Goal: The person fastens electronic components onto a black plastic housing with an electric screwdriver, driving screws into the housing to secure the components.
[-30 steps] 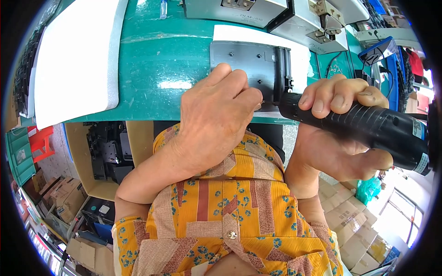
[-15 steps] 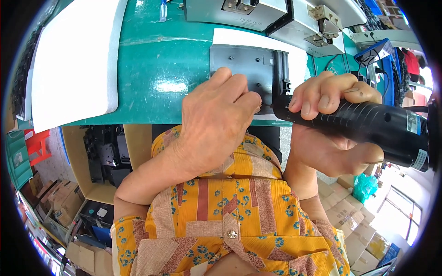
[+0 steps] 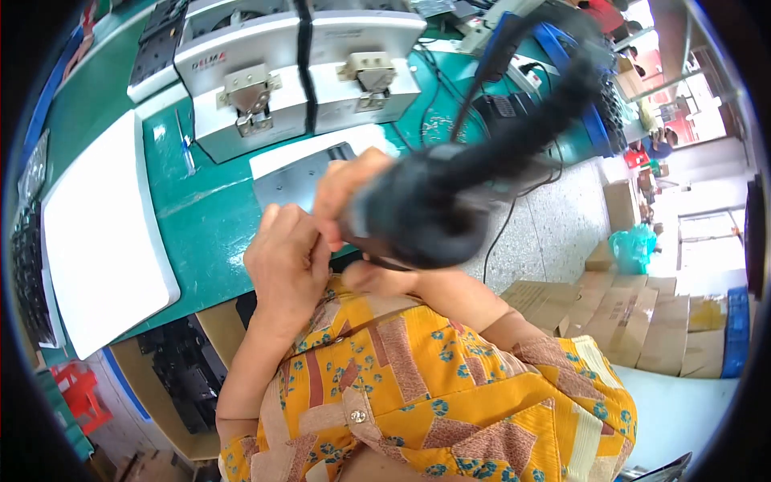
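My right hand [image 3: 347, 191] is wrapped around a black electric screwdriver [image 3: 422, 205], its body blurred and its cable rising towards the upper right. My left hand [image 3: 281, 255] is closed, its fingertips at the near edge of a dark flat panel [image 3: 291, 181]. Whatever those fingers pinch, if anything, is hidden. The two hands are close together, almost touching. The panel lies on a white foam sheet [image 3: 259, 167] at the front of the green table [image 3: 205, 269]. The screwdriver's tip is hidden behind my hands.
Two silver machines [image 3: 241, 96] with metal latches stand behind the panel. A large white foam board [image 3: 104, 241] lies at left, and a blue-handled tool [image 3: 187, 154] near it. Below the table edge is a carton [image 3: 229, 325] of black parts. Cardboard boxes [image 3: 618, 317] are stacked at right.
The view has turned towards the right, so the table appears tilted. My right hand has brought the screwdriver in beside my left hand, its body now swung towards the camera.
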A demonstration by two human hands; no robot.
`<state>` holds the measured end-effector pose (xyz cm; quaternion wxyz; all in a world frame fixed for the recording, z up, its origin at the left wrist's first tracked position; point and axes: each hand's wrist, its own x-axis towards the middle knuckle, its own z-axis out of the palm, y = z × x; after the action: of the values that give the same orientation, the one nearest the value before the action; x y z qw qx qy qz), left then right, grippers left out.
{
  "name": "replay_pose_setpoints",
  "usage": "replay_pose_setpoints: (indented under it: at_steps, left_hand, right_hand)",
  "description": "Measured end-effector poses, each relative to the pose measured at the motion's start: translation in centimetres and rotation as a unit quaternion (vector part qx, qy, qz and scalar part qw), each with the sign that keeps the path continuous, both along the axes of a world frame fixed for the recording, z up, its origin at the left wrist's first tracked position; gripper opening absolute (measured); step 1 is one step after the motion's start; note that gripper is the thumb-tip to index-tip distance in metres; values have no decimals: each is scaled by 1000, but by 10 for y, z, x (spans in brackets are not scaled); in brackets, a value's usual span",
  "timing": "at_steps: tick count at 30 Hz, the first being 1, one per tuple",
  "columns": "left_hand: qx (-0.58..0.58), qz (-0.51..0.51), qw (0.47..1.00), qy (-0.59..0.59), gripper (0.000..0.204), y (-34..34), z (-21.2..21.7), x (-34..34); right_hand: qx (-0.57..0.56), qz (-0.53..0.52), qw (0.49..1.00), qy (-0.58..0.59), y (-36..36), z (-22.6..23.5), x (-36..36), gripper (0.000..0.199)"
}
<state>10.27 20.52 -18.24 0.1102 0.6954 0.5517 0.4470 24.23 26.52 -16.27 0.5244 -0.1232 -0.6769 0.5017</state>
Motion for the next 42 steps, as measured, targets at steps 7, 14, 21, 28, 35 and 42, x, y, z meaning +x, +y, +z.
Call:
replay_pose_setpoints:
  at_steps: [7,14,21,28,35,42]
  left_hand:
    - [-8,16,998,56,11,1,-4,4]
    - [-13,24,1000,11,7,0,-9,2]
    - [-14,9,1000,-7,9,2,-11,1]
    - [-14,8,1000,0,10,5,-8,-2]
    - [21,-8,999,-41,9,-4,5,2]
    - [14,-6,1000,-7,13,-3,-4,8]
  right_hand:
    - [21,-19,996,81,1,3,9,56]
    - [-98,43,979,171,18,1,25,65]
    - [-69,8,990,126,4,12,14,74]
    - [-176,-53,981,55,0,13,-4,72]
    - [151,-96,979,97,-7,-1,-18,45]
    - [74,-94,986,115,-8,-18,-3,64]
